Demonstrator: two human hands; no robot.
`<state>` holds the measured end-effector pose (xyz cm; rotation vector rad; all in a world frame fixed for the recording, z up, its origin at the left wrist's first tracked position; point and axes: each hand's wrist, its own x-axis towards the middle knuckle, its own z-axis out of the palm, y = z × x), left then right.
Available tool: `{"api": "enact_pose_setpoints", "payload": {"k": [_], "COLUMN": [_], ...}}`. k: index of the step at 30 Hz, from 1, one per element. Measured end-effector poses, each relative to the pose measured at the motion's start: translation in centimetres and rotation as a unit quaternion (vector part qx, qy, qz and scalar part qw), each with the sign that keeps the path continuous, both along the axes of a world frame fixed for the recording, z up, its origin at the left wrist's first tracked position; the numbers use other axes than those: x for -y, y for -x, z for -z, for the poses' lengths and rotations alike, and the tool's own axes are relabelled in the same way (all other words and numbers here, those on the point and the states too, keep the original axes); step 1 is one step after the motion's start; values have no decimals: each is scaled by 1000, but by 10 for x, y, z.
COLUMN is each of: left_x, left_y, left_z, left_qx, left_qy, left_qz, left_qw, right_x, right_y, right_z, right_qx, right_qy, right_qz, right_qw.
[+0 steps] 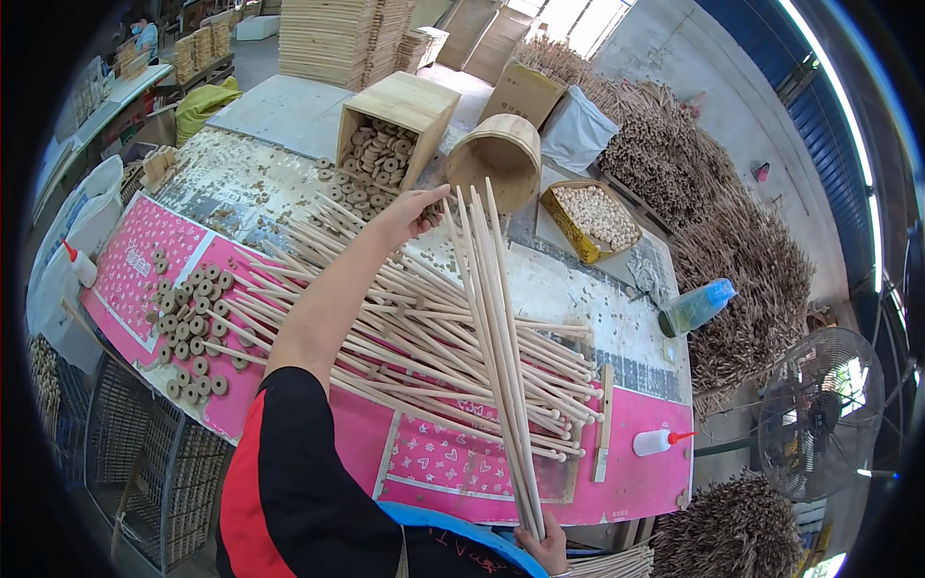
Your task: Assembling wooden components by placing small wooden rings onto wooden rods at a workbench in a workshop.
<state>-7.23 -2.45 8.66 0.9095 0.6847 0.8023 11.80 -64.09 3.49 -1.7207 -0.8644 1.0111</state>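
A black-and-red sleeve (pixel 313 462) lies nearest, leading to the left hand (pixel 416 214); its fingers curl beside the upper tips of a bundle of slender wooden sticks (pixel 499 356); whether they pinch any cannot be told. The right hand (pixel 545 545) wraps the bundle's lower end, near the table (pixel 559 289) edge. Red lettering marks the shirt (pixel 472 556). The bundle slants across loose round-headed rods (pixel 414 323), between drab rings (pixel 193 328) and 1 white bottle (pixel 651 442) on pink motif-printed covering (pixel 626 496).
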Motion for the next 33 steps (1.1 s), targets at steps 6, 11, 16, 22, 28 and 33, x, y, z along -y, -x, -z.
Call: {"api": "enact_pose_setpoints", "payload": {"k": [6,11,16,22,28,33], "left_x": [-9,-2,33,103,26,6], "left_y": [9,13,2,1,67,82], "left_z": [11,3,6,10,10,7], "left_qx": [20,-14,-59,-37,83,115], "left_qy": [-5,-21,-90,-76,55,38], "left_qz": [7,59,64,109,-63,-54], "left_qw": [1000,998,992,990,993,991], "right_x": [-3,-28,-73,-125,-107,-91], "right_y": [2,7,11,11,3,2], "right_z": [1,-12,-13,-23,-26,-24], "right_qx": [8,42,91,-64,-183,-238], "right_qy": [0,22,23,32,74,93], "right_qz": [-5,31,-3,-16,-74,-82], "right_qw": [1000,998,996,997,978,963]}}
